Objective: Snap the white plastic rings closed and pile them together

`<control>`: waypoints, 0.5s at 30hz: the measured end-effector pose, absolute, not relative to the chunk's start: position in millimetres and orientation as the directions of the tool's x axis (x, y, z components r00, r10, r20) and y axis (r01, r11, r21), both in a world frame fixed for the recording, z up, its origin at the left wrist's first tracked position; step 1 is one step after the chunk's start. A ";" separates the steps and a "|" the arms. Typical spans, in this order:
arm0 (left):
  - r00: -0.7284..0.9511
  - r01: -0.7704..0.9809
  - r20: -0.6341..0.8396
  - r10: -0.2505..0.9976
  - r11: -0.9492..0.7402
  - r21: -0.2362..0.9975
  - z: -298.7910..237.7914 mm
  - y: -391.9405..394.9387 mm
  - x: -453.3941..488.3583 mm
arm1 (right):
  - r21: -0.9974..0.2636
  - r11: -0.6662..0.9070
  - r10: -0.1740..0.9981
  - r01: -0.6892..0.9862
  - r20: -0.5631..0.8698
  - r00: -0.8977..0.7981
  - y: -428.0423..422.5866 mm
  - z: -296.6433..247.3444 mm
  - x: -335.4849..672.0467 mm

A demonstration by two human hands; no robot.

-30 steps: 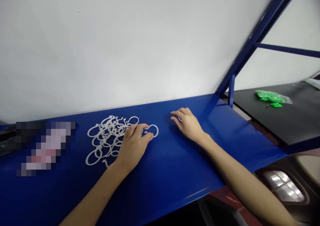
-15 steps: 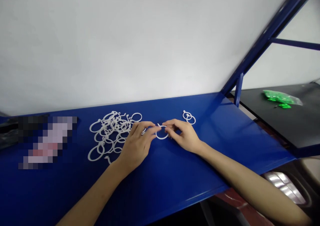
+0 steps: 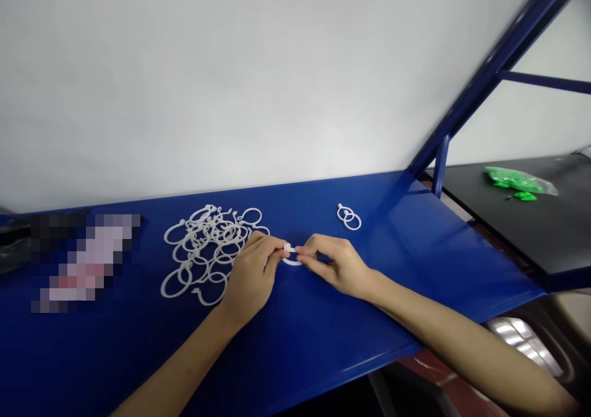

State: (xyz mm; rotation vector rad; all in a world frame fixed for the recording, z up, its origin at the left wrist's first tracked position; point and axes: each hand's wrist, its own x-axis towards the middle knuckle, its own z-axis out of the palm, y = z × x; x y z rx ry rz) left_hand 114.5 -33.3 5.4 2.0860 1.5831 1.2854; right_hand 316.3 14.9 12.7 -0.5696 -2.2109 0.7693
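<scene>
Between my two hands is a white plastic ring [image 3: 292, 262] with a small clasp at its top, held just over the blue table. My left hand [image 3: 253, 275] pinches the ring's left side near the clasp. With thumb and forefinger, my right hand [image 3: 339, 263] grips its right side. Beside my left hand lies a tangled pile of white rings [image 3: 207, 244], many with open ends. Two more white rings [image 3: 349, 217] overlap each other beyond my right hand. My fingers hide parts of the held ring.
The blue table [image 3: 295, 349] meets a white wall [image 3: 277, 78] at the back. At the left lie a blurred-out packet [image 3: 90, 263] and a dark bag [image 3: 18, 244]. A blue metal post [image 3: 484, 78] slants up at the right, before a black table [image 3: 512, 220] holding a green-filled bag [image 3: 517, 180].
Both hands have come slightly lower and nearer me with the ring. The ring has tilted flatter, and the fingers have closed in tighter around its clasp.
</scene>
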 end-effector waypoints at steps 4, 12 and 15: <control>0.125 0.686 0.533 0.837 -0.461 0.563 4.6 -33.2 113.1 | -0.641 0.754 0.538 0.140 0.482 -0.692 12.5 11.7 317.0; 0.160 0.970 0.442 0.882 -0.224 0.094 6.8 -30.7 107.5 | -0.382 0.642 0.752 0.665 0.484 -0.448 49.3 18.1 330.5; 0.173 0.983 0.380 0.909 -0.184 -0.008 2.0 -31.9 101.8 | -0.280 0.400 0.852 0.873 0.466 -0.241 68.4 23.0 348.5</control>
